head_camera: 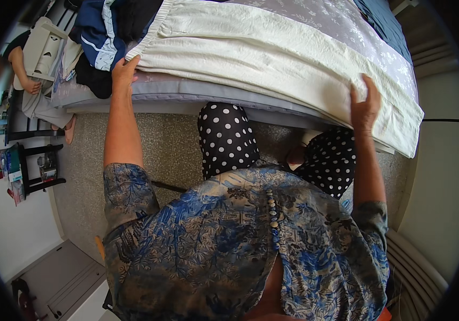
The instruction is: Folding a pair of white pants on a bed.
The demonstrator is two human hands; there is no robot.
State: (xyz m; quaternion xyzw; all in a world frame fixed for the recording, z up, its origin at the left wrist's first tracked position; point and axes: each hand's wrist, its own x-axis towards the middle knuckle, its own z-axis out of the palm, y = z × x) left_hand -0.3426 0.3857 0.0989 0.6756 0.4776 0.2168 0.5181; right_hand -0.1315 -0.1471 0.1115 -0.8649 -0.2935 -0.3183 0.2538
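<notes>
Cream trousers with an elastic waistband (249, 52) lie lengthwise along the near edge of a bed. My left hand (124, 74) pinches the near corner of the waistband between thumb and fingers. Toward the hem end, my right hand (364, 106) rests on or just over the trouser legs with its fingers apart; contact is hard to tell. Beside my left hand lie a navy garment with a white patterned stripe (100, 38) and a black garment (93, 78).
The bed's floral sheet (317, 16) carries a dark blue cloth (392, 32) at the far right. Another person's hand (32, 86) is at the left, near a beige frame-like object (45, 52). Black shelving (39, 150) with small items stands left. My knees are against the bed's side.
</notes>
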